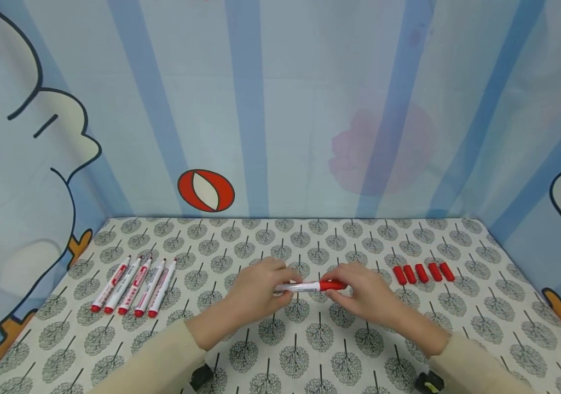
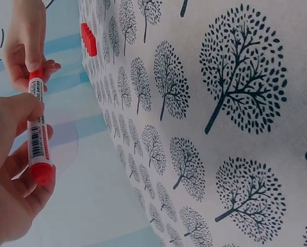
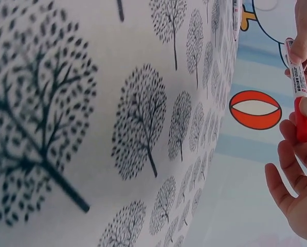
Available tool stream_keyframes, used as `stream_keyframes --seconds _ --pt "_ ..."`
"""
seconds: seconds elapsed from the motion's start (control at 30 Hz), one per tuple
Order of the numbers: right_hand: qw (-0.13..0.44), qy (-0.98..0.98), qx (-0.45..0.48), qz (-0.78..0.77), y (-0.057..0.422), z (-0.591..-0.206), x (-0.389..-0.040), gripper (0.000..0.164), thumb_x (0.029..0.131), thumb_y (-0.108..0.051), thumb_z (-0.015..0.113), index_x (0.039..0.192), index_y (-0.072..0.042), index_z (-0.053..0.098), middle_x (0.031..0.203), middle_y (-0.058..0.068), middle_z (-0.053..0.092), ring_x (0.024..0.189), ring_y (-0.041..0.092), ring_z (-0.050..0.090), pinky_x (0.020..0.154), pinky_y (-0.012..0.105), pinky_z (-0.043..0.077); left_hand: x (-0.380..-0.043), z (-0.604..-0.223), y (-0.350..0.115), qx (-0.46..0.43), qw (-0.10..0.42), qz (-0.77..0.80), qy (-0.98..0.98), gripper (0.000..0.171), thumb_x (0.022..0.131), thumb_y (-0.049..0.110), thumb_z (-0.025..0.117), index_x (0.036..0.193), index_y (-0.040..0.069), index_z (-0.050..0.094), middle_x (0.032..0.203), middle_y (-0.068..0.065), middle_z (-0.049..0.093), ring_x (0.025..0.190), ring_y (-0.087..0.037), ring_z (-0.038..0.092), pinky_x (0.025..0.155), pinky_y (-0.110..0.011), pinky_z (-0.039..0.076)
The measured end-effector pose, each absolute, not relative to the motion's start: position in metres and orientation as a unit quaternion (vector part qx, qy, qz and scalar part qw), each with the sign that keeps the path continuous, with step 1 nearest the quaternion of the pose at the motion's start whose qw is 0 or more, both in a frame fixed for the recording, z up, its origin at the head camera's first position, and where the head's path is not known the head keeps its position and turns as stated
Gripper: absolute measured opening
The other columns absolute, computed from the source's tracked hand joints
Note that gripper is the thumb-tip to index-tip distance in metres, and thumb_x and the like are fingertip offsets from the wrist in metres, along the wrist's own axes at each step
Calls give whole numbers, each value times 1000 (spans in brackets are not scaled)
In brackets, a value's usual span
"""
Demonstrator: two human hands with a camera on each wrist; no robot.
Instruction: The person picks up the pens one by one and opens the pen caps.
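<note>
Held level between both hands over the middle of the table is a white marker (image 1: 305, 287) with a red cap (image 1: 331, 285). My left hand (image 1: 262, 290) grips its barrel between thumb and fingers. At the other end my right hand (image 1: 366, 293) pinches the cap, which sits on the marker. In the left wrist view, the marker's red butt end (image 2: 41, 173) sticks out past the left thumb. The right wrist view shows the right thumb on the red cap (image 3: 303, 126), with the other fingers spread loosely.
Several uncapped white markers (image 1: 134, 285) lie side by side on the left, red tips facing away. On the right, several loose red caps (image 1: 422, 273) form a row. A tree-patterned cloth (image 1: 319, 334) covers the table, and a printed curtain (image 1: 300, 109) hangs behind.
</note>
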State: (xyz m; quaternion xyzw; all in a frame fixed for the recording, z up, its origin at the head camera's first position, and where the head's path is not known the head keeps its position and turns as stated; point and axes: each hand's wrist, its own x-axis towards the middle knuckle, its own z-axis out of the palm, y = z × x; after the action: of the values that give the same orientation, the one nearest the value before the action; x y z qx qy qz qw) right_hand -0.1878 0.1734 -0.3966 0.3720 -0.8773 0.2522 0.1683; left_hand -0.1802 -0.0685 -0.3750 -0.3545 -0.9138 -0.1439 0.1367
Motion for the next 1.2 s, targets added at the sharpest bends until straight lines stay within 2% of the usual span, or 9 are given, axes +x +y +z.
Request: stream_keyframes --seconds 0.3,0.6,0.87,1.2 --pt "170 -872 366 276 165 -398 -186 21 74 -15 75 92 -22 66 80 -17 60 72 -2 50 63 23 48 -178 -380 -83 -294 80 -225 -925 18 77 26 71 95 26 68 78 16 54 65 -1 47 54 -15 41" --pt "174 -873 365 274 160 -402 -186 22 74 -14 76 93 -20 67 81 -13 62 71 -1 52 61 24 49 -179 -386 -92 -294 65 -260 -917 18 76 21 72 94 25 70 76 17 53 65 0 48 55 -16 43" --pt "168 -883 351 263 157 -400 -186 20 77 -17 73 95 -22 66 82 -14 61 70 -2 50 61 23 48 -179 -380 -94 -294 90 -262 -915 15 77 22 73 92 24 69 80 17 55 69 1 52 61 -15 45" --pt "166 -890 345 246 156 -398 -185 15 79 -16 70 93 -20 66 79 -12 61 62 1 46 53 15 39 -176 -372 -92 -293 103 -268 -912 18 76 19 74 94 19 69 80 14 57 69 0 52 61 -16 45"
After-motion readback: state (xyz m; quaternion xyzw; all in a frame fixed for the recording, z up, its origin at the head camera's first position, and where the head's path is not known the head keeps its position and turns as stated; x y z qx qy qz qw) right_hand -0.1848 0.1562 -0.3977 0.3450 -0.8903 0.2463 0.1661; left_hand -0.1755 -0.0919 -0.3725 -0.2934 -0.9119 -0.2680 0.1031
